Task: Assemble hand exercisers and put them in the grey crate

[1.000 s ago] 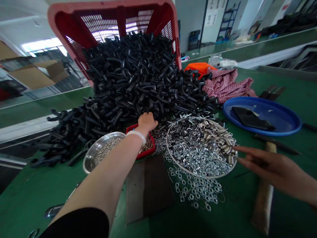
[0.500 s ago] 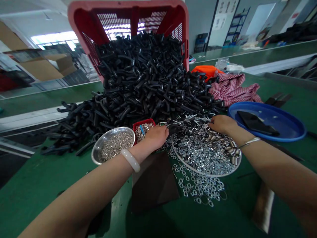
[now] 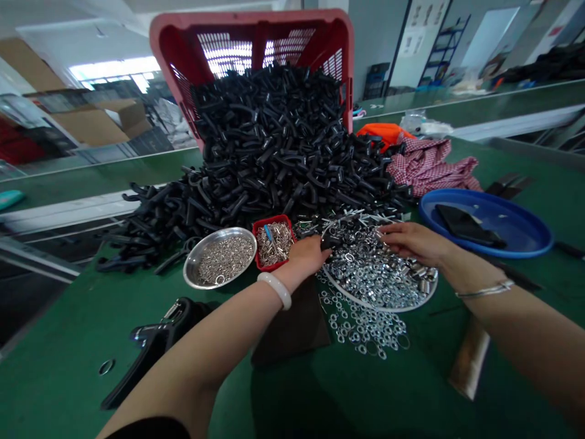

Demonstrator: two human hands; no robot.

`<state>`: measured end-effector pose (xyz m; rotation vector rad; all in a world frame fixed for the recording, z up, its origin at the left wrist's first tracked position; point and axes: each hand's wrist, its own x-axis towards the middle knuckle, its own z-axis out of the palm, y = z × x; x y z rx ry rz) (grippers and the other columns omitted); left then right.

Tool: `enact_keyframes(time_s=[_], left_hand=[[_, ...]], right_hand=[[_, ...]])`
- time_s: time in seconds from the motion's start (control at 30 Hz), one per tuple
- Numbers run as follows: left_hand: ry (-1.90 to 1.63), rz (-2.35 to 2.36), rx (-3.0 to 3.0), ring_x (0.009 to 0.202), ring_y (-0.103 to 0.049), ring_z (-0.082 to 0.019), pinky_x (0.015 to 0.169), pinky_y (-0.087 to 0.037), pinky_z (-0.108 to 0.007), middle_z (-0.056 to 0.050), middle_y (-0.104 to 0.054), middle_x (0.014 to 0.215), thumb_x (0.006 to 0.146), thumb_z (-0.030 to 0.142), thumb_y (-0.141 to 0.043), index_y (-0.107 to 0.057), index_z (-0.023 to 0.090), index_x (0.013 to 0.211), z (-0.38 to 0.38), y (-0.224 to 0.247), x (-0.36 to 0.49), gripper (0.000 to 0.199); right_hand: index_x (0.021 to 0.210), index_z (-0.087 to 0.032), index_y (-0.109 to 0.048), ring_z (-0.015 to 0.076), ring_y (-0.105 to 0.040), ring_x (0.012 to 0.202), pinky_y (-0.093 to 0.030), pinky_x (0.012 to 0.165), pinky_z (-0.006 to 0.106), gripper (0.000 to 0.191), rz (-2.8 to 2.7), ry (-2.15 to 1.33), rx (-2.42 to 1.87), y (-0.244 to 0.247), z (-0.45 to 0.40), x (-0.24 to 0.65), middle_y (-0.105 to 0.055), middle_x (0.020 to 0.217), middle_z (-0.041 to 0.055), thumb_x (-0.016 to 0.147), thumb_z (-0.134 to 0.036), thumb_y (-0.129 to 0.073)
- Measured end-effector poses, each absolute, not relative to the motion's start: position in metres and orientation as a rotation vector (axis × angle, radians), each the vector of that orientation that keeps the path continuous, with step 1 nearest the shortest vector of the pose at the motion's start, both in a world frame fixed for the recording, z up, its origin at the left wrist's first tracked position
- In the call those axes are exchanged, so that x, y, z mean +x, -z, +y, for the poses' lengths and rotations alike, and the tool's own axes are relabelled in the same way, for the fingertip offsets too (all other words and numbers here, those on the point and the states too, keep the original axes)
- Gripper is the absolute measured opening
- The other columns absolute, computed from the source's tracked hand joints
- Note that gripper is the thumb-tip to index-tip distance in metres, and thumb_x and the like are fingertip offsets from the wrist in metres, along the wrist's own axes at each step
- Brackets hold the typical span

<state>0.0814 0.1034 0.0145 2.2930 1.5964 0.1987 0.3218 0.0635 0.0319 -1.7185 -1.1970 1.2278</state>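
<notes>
From the head camera I see the left grip (image 3: 304, 256), a white bangle (image 3: 274, 291) on its wrist, curled downward with the fingers pressed together. Its fingertips reach a small black plastic piece (image 3: 332, 241) at the far edge of a round white-rimmed tray (image 3: 379, 308), but I cannot tell whether they pinch it. The right grip (image 3: 414, 239), wearing a thin silver bracelet (image 3: 484, 290), is spread with its fingers stretched out over the tray's heap of steel nuts and coils (image 3: 375, 271), its fingertips near the black piece. More loose nuts (image 3: 365, 329) lie on the green desk (image 3: 59, 378) just below the tray. Left of the left grip sit a small red tray of metal clips (image 3: 269, 217) and a steel bowl of small rings (image 3: 192, 268). Behind them, a heap of black plastic parts (image 3: 274, 146) spills from a tipped red crate (image 3: 251, 21). Off to the right are a blue plate (image 3: 516, 251) and a checked cloth (image 3: 432, 164).
</notes>
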Motion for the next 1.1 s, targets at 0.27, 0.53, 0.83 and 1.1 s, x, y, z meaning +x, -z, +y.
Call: enact_keyframes(time_s=[0.27,0.53,0.83,1.1], left_hand=[[-0.489,1.193,1.377,0.047,-0.048,-0.009,0.051,-0.043,-0.023,0.003,-0.050,0.051,0.074,0.018,-0.046,-0.054,0.016,0.080,0.089,-0.026,0.076,0.011],[-0.447,1.175,2.134,0.072,-0.057,-0.018,0.068,-0.044,-0.032,-0.004,-0.062,0.077,0.063,0.033,-0.065,-0.063,0.018,0.079,0.075,-0.004,0.090,0.023],[-0.373,1.093,2.436,0.082,-0.058,-0.021,0.071,-0.044,-0.034,-0.007,-0.062,0.091,0.072,0.033,-0.058,-0.064,0.020,0.083,0.070,-0.001,0.100,0.019],[-0.591,1.199,1.822,0.053,-0.057,-0.011,0.052,-0.043,-0.025,-0.003,-0.062,0.071,0.077,0.035,-0.054,-0.059,0.016,0.084,0.070,-0.003,0.102,0.021]], right_hand=[[0.090,-0.019,-0.057,0.0123,-0.057,0.068,-0.035,0.041,0.016,0.035,-1.041,-1.495,-1.366,-0.033,0.001,0.301,-0.056,0.079,0.0022,0.062,-0.033,-0.072],[0.097,-0.020,-0.057,0.0071,-0.048,0.055,-0.026,0.036,0.016,0.040,-1.089,-1.458,-1.418,-0.026,-0.029,0.303,-0.057,0.080,0.0032,0.067,-0.044,-0.067],[0.096,-0.021,-0.058,0.0079,-0.048,0.054,-0.023,0.034,0.017,0.041,-1.034,-1.445,-1.465,-0.015,-0.042,0.306,-0.058,0.076,0.0024,0.063,-0.042,-0.070],[0.102,-0.021,-0.056,0.0172,-0.060,0.081,-0.042,0.050,0.021,0.042,-0.893,-1.424,-1.338,-0.020,-0.033,0.286,-0.060,0.101,0.0078,0.066,-0.039,-0.069]])
